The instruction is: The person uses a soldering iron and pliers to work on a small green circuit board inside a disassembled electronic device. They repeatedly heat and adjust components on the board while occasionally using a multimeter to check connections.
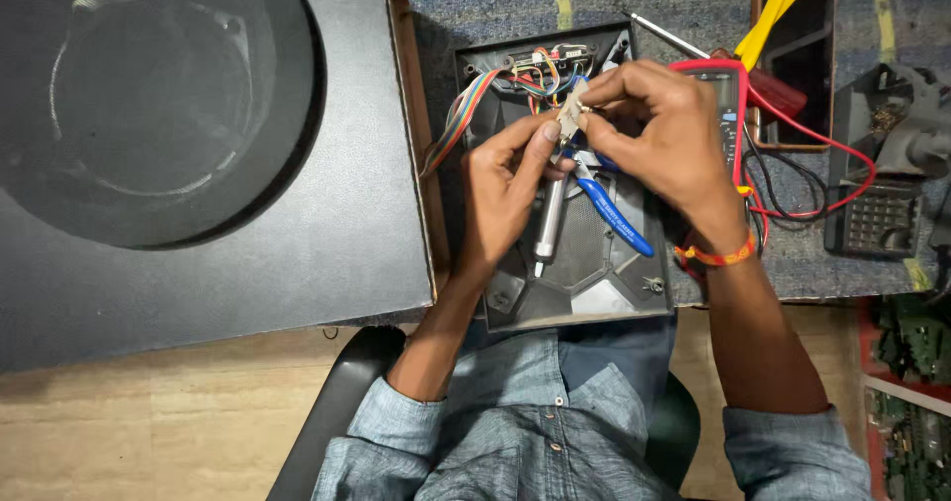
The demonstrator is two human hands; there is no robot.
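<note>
- Head view: left hand (503, 196) at the centre, thumb and forefinger pinched on a small pale component (569, 115) at its 1 o'clock.
- Right hand (662, 135) closed on the same small pale component from 3 o'clock, fingertips meeting those of the left hand.
- Also gripped in the left hand: a silver-shafted tool (548, 222), pointing down toward 6 o'clock.
- Blue-handled pliers (612, 214) slanting toward 4 o'clock beneath the right hand; which hand carries them, impossible to tell.
- Open grey plastic housing (584, 283) lying under both hands, shallow like a tray; inside, at its 12 o'clock end, a tangle of coloured wires (535, 70) and a rainbow ribbon cable (461, 115) spilling over the rim at 10 o'clock.
- Red-cased multimeter (728, 90) at 3 o'clock of the housing, partly hidden by the right hand, red lead (842, 150) looping out toward 3 o'clock.
- Black speaker cabinet (337, 214) at 9 o'clock, round dark speaker cone (149, 95) sunk in its top.
- Orange thread band (721, 256) around the right wrist.
</note>
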